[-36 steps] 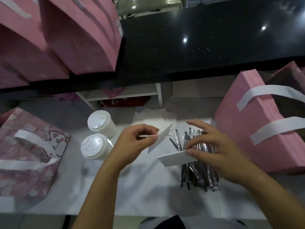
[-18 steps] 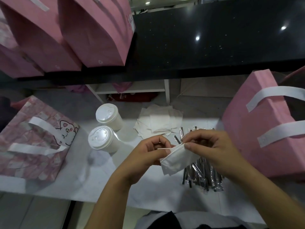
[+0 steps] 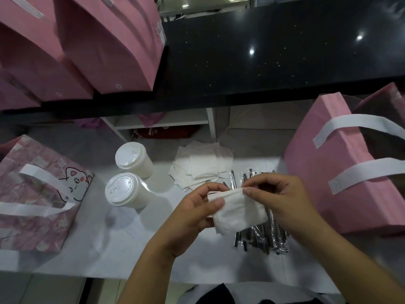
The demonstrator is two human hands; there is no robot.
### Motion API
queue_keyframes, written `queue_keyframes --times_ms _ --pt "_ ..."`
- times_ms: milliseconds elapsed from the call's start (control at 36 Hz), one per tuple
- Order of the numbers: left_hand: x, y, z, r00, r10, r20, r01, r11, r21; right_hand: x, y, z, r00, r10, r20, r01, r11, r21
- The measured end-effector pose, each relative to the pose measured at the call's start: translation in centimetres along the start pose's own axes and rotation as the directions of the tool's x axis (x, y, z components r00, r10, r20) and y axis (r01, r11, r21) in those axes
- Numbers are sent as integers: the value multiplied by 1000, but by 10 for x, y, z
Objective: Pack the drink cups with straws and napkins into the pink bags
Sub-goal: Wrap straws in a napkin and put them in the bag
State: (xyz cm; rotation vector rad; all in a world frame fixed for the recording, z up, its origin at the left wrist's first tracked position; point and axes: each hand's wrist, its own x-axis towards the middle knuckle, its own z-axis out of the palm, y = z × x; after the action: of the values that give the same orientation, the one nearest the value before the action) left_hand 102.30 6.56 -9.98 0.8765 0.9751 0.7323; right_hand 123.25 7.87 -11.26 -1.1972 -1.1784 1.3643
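Both hands hold white napkins above the white table. My left hand grips their left end with thumb on top. My right hand pinches the upper right edge. Under them lies a pile of wrapped straws. A loose stack of napkins sits behind my hands. Two lidded white cups stand to the left. A pink bag with a cat print lies at the left, and a plain pink bag with white handles stands open at the right.
A black counter runs across the back, above the table. Several more pink bags stand on its left part. A white shelf frame with a red packet shows under the counter.
My hands, first apart with a napkin in each, came together and now hold the napkins as one bunch over the straws. The camera shifted slightly.
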Motion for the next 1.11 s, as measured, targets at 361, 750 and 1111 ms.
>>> queue_keyframes --times_ms 361,750,1111 --pt "1 -26 -38 872 273 -407 127 676 726 9 36 -12 976 131 -174 -163 968 -189" --pt "-19 -36 -71 903 147 -404 165 750 641 13 83 27 960 257 -114 -137 76 -988" --pt "-16 -36 -75 934 121 -337 118 785 608 11 90 24 944 172 -281 -314 211 -926"
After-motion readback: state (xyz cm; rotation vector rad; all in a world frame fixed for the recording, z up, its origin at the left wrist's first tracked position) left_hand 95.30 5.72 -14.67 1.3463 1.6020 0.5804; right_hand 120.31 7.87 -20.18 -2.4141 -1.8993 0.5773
